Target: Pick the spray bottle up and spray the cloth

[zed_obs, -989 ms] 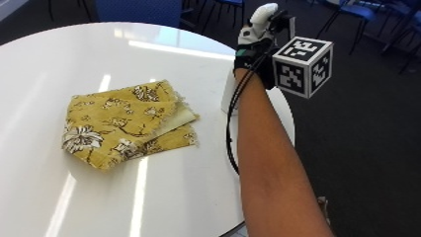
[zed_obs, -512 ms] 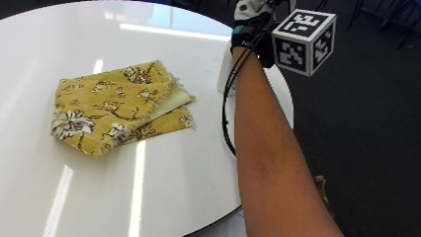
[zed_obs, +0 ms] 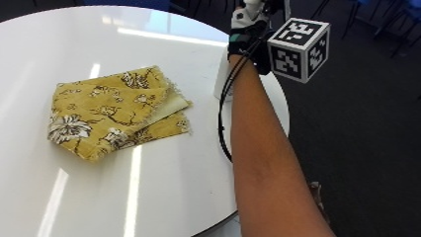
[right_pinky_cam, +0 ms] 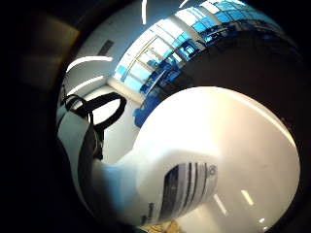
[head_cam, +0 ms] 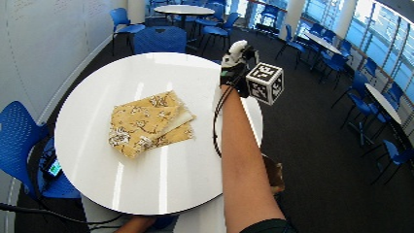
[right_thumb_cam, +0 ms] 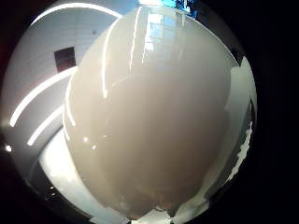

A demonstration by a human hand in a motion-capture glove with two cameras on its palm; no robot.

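Note:
A white spray bottle (zed_obs: 221, 79) stands by the round white table's right edge, its spray head (zed_obs: 248, 10) at the top of the outside view. My gloved right hand (zed_obs: 248, 42) is curled round the bottle's neck, just under the head; the arm hides most of the body. I cannot tell whether the bottle's base touches the table. The bottle's white body (right_thumb_cam: 154, 116) fills the thumb side palm view, and its label (right_pinky_cam: 192, 187) shows in the little finger side view. A folded yellow flowered cloth (zed_obs: 115, 113) lies flat to the left of the bottle, apart from it.
The white table (zed_obs: 164, 187) ends just right of my arm, with dark floor beyond. Blue chairs (head_cam: 19, 141) stand around the table in the wide view, one (head_cam: 162, 39) at the far side.
The whole outside picture has shifted, so the camera moved. My hand stays at the bottle's neck and the cloth lies as before.

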